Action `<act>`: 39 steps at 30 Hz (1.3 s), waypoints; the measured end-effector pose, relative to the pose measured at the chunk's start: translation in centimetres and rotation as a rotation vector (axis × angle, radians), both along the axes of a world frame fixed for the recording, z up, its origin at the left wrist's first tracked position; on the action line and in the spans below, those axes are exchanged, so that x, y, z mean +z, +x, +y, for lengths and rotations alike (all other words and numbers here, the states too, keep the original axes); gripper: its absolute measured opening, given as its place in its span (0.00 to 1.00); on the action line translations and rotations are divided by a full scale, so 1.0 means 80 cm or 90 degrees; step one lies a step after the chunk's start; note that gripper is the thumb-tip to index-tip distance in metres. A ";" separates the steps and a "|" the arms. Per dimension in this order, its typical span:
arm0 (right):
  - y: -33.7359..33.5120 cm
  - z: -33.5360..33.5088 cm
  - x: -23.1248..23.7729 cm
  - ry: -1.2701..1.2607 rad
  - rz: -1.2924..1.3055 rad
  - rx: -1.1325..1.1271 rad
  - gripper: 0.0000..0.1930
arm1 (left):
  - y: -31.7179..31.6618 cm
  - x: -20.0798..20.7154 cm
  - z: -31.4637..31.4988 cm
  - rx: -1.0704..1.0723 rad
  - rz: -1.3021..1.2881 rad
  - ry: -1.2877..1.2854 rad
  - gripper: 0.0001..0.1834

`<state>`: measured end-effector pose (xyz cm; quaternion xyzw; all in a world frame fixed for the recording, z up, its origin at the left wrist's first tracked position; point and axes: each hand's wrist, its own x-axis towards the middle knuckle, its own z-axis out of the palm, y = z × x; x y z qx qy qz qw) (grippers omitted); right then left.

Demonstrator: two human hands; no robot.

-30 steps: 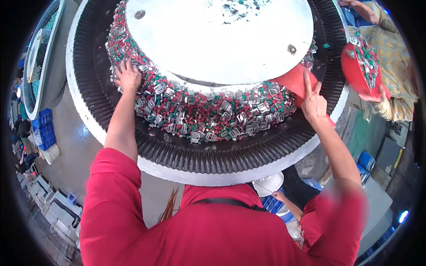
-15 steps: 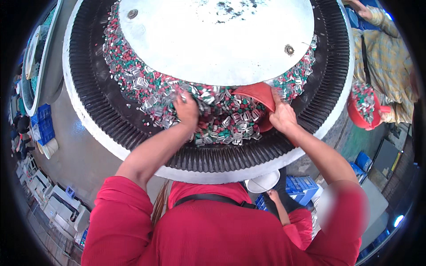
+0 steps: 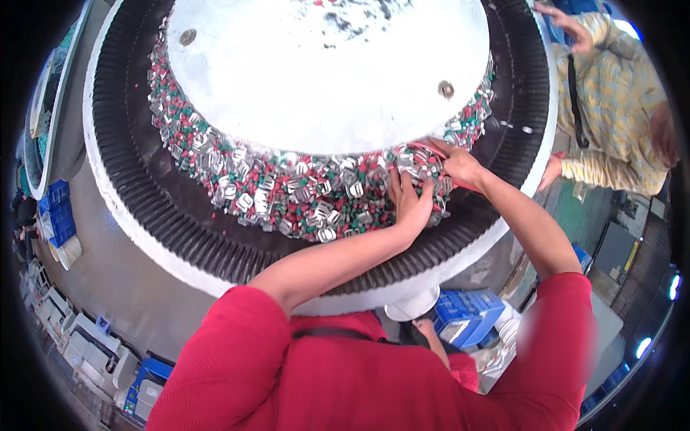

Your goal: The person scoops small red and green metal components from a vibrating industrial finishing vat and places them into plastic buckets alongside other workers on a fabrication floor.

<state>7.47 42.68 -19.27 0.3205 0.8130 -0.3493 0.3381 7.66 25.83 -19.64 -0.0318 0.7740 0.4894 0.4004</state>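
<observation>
Where fingers (image 3: 407, 182) touch silvery pieces (image 3: 356, 189), white disc (image 3: 323, 93) beyond, blue crates (image 3: 471, 312)

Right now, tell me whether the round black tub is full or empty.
Partly filled: in the tub, small red and green pieces heap around the white middle, with bare black floor beyond.

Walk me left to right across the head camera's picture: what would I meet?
Blue crates on the left, left round metal fitting on the white disc, wearer's left hand, wearer's right hand, another person's checked shirt.
</observation>
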 end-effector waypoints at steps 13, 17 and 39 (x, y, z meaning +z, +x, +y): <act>-0.007 -0.048 0.009 -0.432 -0.068 -0.296 0.24 | -0.131 -0.049 -0.191 0.145 -0.446 0.093 0.27; -0.012 -0.079 0.037 -0.441 -0.072 -0.238 0.20 | -0.138 0.020 -0.196 0.249 -0.541 0.302 0.25; 0.227 -0.103 0.267 -0.358 0.132 -0.372 0.20 | 0.003 0.252 -0.127 0.023 -0.604 0.358 0.31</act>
